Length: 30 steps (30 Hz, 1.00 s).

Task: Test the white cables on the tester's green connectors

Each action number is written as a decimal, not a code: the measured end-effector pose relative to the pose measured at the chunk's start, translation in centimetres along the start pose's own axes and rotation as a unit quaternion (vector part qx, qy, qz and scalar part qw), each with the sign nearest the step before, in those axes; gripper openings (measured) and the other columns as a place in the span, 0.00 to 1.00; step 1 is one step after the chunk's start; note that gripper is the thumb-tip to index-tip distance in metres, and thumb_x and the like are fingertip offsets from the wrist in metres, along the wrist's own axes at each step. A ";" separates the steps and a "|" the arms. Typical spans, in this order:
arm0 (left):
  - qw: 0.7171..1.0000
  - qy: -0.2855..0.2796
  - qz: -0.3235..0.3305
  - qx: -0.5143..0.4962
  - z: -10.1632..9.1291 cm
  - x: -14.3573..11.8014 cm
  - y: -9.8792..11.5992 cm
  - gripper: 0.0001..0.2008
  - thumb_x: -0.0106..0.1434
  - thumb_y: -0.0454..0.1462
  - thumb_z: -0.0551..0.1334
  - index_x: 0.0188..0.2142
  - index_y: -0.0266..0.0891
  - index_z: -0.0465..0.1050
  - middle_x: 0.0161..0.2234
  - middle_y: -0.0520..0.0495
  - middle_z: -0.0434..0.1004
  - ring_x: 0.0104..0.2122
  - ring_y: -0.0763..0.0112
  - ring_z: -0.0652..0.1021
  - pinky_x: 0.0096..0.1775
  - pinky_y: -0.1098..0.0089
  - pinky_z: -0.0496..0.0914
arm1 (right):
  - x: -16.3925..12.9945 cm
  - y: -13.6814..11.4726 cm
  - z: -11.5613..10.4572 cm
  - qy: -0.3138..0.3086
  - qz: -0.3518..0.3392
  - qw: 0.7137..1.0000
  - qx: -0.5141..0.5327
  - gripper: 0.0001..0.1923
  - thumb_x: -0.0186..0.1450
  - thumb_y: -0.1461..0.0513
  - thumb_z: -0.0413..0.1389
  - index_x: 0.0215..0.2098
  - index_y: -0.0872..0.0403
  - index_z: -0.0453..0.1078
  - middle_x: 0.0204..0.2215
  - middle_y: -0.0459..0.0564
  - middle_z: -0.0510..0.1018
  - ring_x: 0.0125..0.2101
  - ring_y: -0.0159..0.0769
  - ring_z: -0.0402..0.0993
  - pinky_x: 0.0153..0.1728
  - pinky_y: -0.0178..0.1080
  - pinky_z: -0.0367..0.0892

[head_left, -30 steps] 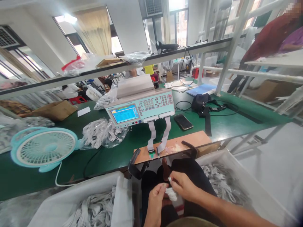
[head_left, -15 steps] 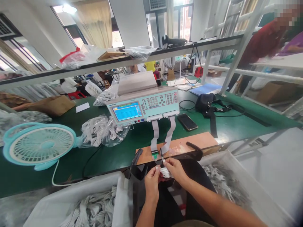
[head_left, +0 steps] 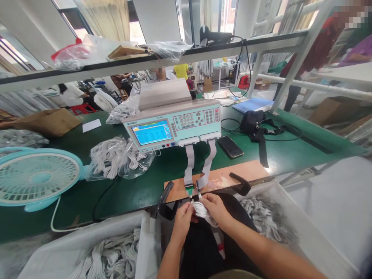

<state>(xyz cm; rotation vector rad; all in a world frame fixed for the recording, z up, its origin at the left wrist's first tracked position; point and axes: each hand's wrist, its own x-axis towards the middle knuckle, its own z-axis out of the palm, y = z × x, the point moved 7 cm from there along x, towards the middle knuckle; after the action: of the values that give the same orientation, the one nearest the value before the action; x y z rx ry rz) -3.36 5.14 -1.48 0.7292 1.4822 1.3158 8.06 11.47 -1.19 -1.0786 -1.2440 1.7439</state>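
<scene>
A coiled white cable (head_left: 201, 210) hangs between my two hands over my lap. My left hand (head_left: 185, 214) is closed on one end of it, just below the green connector board (head_left: 190, 191). My right hand (head_left: 214, 208) pinches the other end, close under the dark connector (head_left: 198, 188) of the second ribbon lead. Whether either plug is seated in its socket is too small to tell. Two grey ribbon cables (head_left: 190, 162) run from these connectors up to the tester (head_left: 174, 126), whose blue screen is lit.
A wooden board (head_left: 247, 169) lies along the bench's front edge between black armrests. White bins (head_left: 149, 232) of cables stand on both sides of me. On the bench are a turquoise fan (head_left: 40, 177), bagged cables (head_left: 107, 159), a phone (head_left: 230, 147) and a black pouch (head_left: 253, 123).
My left hand has risen slightly, bringing its cable end nearer the green board. The coil hangs lower and more to the right. The whole view has shifted a little.
</scene>
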 end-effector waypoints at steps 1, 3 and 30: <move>1.000 -0.008 0.007 0.006 -0.1 0.1 0.2 0.16 0.53 0.46 0.62 0.30 0.33 0.76 0.21 0.50 0.71 0.20 0.73 0.70 0.22 0.75 0.67 | 0.0 0.0 0.1 0.005 0.016 1.000 0.013 0.16 0.51 0.52 0.58 0.19 0.56 0.64 0.14 0.42 0.65 0.17 0.27 0.56 0.20 0.32 0.54; 1.000 -0.011 0.017 0.003 -0.3 0.5 0.2 0.15 0.54 0.44 0.61 0.29 0.33 0.76 0.23 0.49 0.73 0.23 0.72 0.71 0.24 0.74 0.67 | 0.0 0.0 0.4 0.013 0.037 0.999 0.037 0.17 0.49 0.51 0.60 0.18 0.56 0.64 0.14 0.41 0.64 0.16 0.26 0.55 0.19 0.32 0.53; 0.959 0.172 0.155 0.163 -6.3 -7.4 6.9 0.11 0.61 0.41 0.56 0.37 0.38 0.72 0.34 0.47 0.76 0.34 0.70 0.75 0.38 0.73 0.67 | -0.1 0.7 0.8 -0.007 0.085 0.995 0.044 0.16 0.48 0.52 0.64 0.27 0.55 0.72 0.21 0.45 0.75 0.22 0.32 0.67 0.23 0.32 0.61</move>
<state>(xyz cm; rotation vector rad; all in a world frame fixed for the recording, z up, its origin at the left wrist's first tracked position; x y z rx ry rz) -7.81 -2.27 6.68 1.0152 1.9553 1.5072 7.32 10.95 -1.70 -1.1503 -1.1000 1.9192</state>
